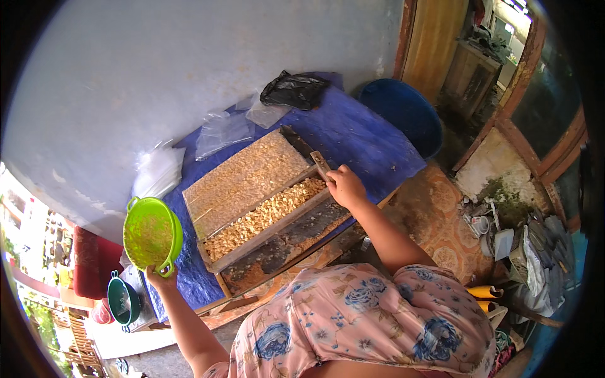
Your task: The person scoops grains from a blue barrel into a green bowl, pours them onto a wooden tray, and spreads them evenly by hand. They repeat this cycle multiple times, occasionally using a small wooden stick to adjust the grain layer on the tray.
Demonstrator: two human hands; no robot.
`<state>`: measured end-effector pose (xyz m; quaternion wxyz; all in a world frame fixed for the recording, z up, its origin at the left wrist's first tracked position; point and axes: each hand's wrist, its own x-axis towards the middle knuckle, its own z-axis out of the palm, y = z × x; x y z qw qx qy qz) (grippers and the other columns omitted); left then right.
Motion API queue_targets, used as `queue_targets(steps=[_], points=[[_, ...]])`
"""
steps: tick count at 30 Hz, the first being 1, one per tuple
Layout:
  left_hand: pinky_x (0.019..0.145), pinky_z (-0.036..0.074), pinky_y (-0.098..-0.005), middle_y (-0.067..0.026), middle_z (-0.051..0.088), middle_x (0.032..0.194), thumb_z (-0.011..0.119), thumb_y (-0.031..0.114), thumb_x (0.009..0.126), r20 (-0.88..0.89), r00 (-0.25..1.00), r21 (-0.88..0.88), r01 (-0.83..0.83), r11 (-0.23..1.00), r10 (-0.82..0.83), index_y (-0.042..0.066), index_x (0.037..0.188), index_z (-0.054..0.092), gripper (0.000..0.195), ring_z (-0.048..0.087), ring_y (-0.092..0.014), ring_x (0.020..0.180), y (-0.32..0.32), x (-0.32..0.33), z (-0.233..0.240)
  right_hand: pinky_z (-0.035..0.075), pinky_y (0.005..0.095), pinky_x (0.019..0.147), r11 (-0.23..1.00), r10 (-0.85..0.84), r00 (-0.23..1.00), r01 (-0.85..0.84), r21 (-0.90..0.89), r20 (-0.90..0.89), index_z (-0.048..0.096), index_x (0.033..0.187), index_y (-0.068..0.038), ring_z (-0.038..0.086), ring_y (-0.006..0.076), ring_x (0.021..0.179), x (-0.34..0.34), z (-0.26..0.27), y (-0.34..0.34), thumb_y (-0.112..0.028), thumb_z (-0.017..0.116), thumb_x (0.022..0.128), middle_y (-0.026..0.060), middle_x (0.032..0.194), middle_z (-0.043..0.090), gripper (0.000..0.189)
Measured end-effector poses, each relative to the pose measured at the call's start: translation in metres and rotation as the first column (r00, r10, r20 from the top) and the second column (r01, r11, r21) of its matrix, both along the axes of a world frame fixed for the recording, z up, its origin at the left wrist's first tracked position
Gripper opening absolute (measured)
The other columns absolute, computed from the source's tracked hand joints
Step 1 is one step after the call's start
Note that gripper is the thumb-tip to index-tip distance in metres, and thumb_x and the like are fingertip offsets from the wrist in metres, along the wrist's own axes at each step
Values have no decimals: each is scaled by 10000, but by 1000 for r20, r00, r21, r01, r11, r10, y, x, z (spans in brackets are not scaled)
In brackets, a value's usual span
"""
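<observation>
My left hand (161,279) holds a lime-green plastic basin (177,231) by one of its loop handles. The basin is tilted, and bits of pale residue cling to its inside. My right hand (347,186) grips a short wooden bar (321,165) at the far right end of a narrow wooden frame (269,233). Loose yellowish split beans (264,215) fill that frame. Against its far side lies a wide, flat slab of similar beans (248,172) under clear plastic.
Blue tarpaulin (373,137) covers the table. Clear plastic bags (224,132) and a black plastic bag (295,90) lie by the wall. A large blue tub (401,115) stands beyond. At left is a dark green basin (124,300); assorted clutter (524,255) is piled at right.
</observation>
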<state>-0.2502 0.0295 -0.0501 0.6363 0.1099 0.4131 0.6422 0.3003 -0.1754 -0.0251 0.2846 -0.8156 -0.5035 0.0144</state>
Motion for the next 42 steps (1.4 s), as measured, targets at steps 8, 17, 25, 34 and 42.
queue_targets(steps=[8,17,25,34,42], points=[[865,492,-432,-109,620,1115,555,293,828,-74,978,304,210,929,-196,52,1207,535,449,602,-289,1006,-26,34,51,504,409,778,997,-35,999,36,-73,16,658,1111,-119,579,294,941,5,15,4,-196,661,843,99,1012,562,279],[927,468,-484,-161,564,1219,552,300,813,-39,947,387,308,869,-318,41,1308,465,565,558,-334,1094,-75,127,92,494,410,850,963,263,948,-247,-106,181,693,1048,-104,540,285,1026,10,22,65,-123,652,845,80,999,579,208],[863,502,-464,-161,589,1145,575,273,791,4,924,329,359,873,-382,36,1284,476,556,598,-334,988,-92,146,82,495,420,825,923,336,922,-283,-260,193,660,895,-78,528,294,1013,18,16,74,-129,611,872,92,970,563,74],[852,505,-444,-154,618,1090,557,276,810,-42,906,424,398,814,-422,20,1265,480,528,620,-314,948,-97,175,80,489,469,747,967,252,947,-239,-84,198,588,804,-50,561,318,938,16,23,62,-77,579,855,129,954,567,58],[886,489,-433,-151,583,1143,565,248,797,-62,875,486,446,752,-480,35,1302,447,560,589,-305,1013,-101,200,81,515,437,693,953,296,920,-267,-142,259,632,916,-59,602,329,856,-14,56,34,-67,579,853,121,943,601,82]])
